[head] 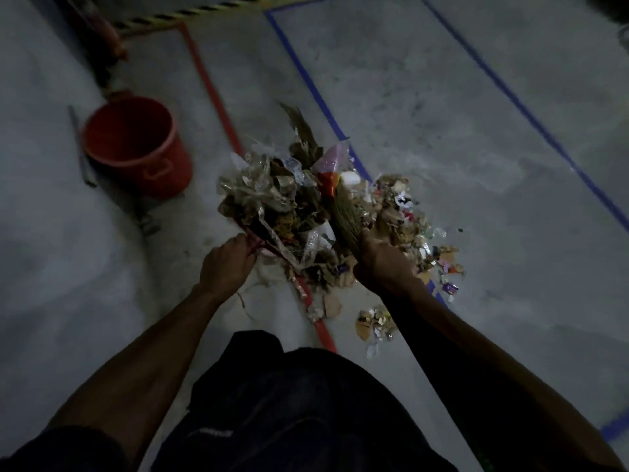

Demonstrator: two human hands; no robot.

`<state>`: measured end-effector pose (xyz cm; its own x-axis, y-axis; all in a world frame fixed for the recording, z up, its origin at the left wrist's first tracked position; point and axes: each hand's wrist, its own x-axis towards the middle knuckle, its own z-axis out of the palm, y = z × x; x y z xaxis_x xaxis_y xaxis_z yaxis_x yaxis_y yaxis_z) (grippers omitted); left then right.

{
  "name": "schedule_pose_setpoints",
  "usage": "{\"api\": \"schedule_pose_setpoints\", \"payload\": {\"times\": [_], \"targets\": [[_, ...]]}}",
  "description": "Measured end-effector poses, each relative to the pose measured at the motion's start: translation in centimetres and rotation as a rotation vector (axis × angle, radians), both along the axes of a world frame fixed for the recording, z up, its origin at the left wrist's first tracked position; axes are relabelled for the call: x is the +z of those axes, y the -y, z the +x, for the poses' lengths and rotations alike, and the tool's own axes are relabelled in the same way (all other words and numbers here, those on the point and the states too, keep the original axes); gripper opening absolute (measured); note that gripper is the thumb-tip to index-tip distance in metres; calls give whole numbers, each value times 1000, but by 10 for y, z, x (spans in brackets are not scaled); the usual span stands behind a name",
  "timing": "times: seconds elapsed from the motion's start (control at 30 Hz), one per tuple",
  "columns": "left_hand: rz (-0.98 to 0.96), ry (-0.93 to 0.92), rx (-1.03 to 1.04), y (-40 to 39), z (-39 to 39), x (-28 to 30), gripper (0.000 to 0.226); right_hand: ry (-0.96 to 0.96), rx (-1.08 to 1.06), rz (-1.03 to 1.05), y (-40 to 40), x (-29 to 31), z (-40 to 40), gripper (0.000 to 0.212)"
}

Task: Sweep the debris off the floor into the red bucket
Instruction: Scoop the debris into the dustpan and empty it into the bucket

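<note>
A heap of debris, made of paper scraps, clear plastic and dry leaves, is piled on a red dustpan whose edge shows under it. My left hand grips the dustpan's near edge. My right hand grips a straw hand broom by its bristle bundle, laid against the pile's right side. More loose debris lies on the floor to the right, and a small patch lies nearer me. The red bucket stands upright on the floor to the upper left, apart from the pile.
A red tape line and blue tape lines cross the grey concrete floor. A metal bar lies left of the bucket. Yellow-black hazard tape runs along the top. My dark-clothed legs fill the bottom of the frame.
</note>
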<state>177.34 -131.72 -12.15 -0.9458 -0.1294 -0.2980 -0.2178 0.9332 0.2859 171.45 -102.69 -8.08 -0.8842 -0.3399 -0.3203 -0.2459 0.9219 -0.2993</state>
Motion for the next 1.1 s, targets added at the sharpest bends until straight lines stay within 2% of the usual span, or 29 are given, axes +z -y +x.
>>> {"api": "schedule_pose_setpoints", "payload": {"times": [0.27,0.37,0.53,0.8,0.9,1.0,1.1], "targets": [[-7,-32,207,85,-20,-1,35,-23,143,53,99,-3,-62,57],[-34,-35,220,134,-45,-9,35,-11,161,9,150,-16,-90,63],[-24,-62,225,224,-92,-21,34,-43,139,-18,243,-25,-138,58],[37,-75,349,338,-144,-17,35,10,224,67,377,-20,-220,61],[51,-42,426,369,-160,-19,36,-7,325,118,416,-21,-250,67],[59,-17,473,397,-180,-24,37,-14,337,113,453,-25,-281,65],[46,44,527,426,-206,-28,51,27,387,112,490,-32,-317,65]]}}
